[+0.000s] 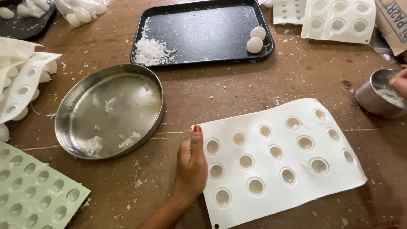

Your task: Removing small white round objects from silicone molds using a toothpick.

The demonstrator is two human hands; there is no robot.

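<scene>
My left hand lay at the left edge of the white silicone mould sheet, thumb stretched up along that edge and resting on its top corner, the other fingers tucked out of sight so I could not tell whether they curled beneath the sheet. The hand was loosely closed, pinning the sheet more than gripping it.

The mould lay flat on the wooden table, in front of me and a little to the right, turned at a slight angle. It was a thin, floppy rectangle, matte white, with rows of small round cavities. Each cavity showed a pale, greyish-cream bottom, some looking glossier than others; the one near the right side had a raised, thicker rim. Its far right corner lifted slightly and a small hole sat in the near left corner.

My right hand showed only as fingertips at the right edge of the view, over a small steel bowl with something white in it; how far open that hand was I could not tell.

Just left of the mould sat a round steel plate flecked with white scraps. Beyond it was a black tray holding a heap of white shavings and two white balls. A pale green mould lay at the near left corner.
</scene>
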